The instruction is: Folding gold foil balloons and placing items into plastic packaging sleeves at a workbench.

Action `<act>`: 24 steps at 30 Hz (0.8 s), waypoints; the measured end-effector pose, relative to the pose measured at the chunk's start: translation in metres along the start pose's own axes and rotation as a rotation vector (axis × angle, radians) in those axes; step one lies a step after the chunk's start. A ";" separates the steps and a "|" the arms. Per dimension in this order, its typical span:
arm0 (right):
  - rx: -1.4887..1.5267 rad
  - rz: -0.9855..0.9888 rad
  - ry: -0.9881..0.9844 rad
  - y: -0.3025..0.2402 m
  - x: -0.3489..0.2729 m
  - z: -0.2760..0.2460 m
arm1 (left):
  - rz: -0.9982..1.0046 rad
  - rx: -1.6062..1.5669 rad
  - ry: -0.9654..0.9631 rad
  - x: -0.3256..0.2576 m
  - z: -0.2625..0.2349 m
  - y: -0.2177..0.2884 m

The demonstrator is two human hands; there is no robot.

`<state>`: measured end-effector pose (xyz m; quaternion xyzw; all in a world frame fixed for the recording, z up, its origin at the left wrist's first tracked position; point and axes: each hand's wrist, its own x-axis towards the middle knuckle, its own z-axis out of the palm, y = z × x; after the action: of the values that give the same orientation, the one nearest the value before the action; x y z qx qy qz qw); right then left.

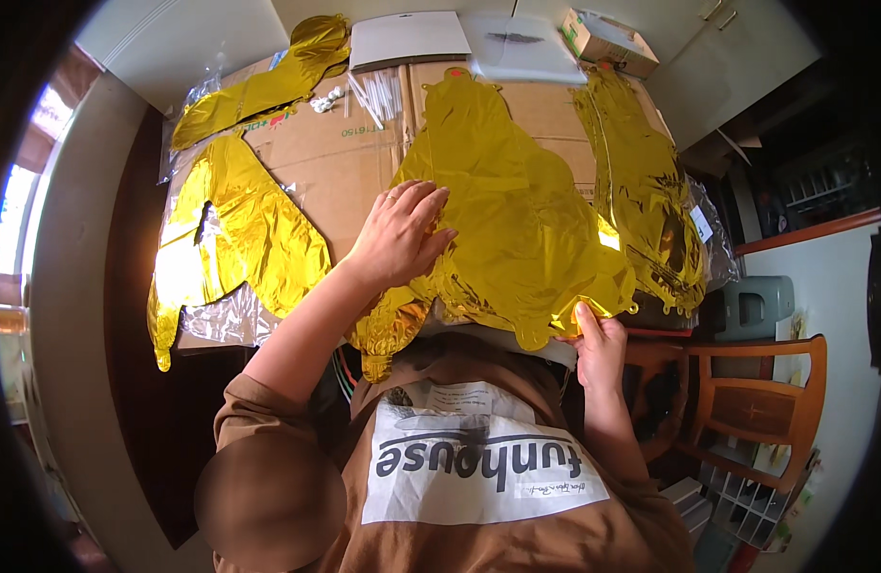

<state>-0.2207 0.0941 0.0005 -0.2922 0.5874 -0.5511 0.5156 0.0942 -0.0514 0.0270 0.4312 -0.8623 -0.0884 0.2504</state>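
Note:
A large flat gold foil balloon [517,191], uninflated and creased, lies across the middle of the cardboard and reaches its near edge. My right hand [601,346] pinches the balloon's near right edge between thumb and fingers, lifting and folding the foil a little there. Over the balloon's left edge rests my left hand [402,234], its thumb apart from the slightly bent fingers; it grips nothing that I can see. Below my left wrist, a crumpled gold foil end [388,329] hangs over the near edge.
More flat gold foil balloons lie at the left [249,220], far left [268,95] and right [641,181] on the cardboard [350,153]. Thin white tubes [375,97], a white sheet [410,40] and an open box [607,46] sit farther back. A wooden chair [760,406] stands at the right.

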 end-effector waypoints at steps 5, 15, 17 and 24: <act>0.015 0.000 0.027 0.001 0.001 0.001 | 0.011 0.004 0.020 -0.001 0.002 -0.001; 0.004 -0.003 0.023 0.001 0.001 0.001 | 0.025 -0.040 0.021 0.002 -0.001 -0.008; 0.006 0.003 0.021 0.003 0.002 -0.001 | 0.042 -0.010 0.048 0.003 0.000 -0.008; 0.023 -0.012 -0.001 0.004 0.003 -0.005 | 0.029 -0.036 0.013 0.005 -0.004 -0.008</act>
<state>-0.2255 0.0945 -0.0052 -0.2900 0.5790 -0.5607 0.5159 0.0996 -0.0596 0.0290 0.4146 -0.8650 -0.0974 0.2652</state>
